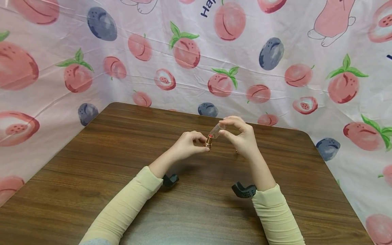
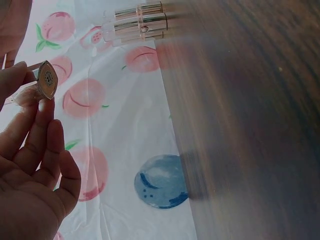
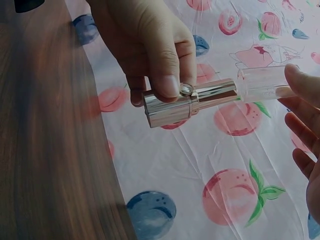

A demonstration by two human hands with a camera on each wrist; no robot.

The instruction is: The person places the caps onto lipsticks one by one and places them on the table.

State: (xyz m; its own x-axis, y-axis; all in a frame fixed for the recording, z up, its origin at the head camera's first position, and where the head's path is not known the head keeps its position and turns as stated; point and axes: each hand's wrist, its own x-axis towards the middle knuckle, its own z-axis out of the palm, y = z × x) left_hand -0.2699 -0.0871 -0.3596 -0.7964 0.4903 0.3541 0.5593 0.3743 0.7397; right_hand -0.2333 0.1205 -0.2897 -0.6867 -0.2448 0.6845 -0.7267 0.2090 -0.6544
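In the head view, my left hand (image 1: 188,145) pinches a gold lipstick tube (image 1: 209,141) by its base, between thumb and fingers. The tube stands nearly upright, with a bit of red at its top. My right hand (image 1: 242,136) holds a clear cap (image 1: 216,130) between thumb and fingers, tilted above the tube. In the right wrist view, the cap's end (image 3: 262,84) lies right at the inner gold sleeve of the lipstick tube (image 3: 170,109). The left wrist view shows the tube's round base (image 2: 48,80) with a label on it.
Several clear-capped gold lipsticks (image 2: 135,22) stand together on the brown wooden table (image 1: 190,211), mostly hidden behind my right hand in the head view. Black wrist-worn devices (image 1: 244,190) hang under both forearms. A fruit-printed cloth (image 1: 183,85) hangs behind the table.
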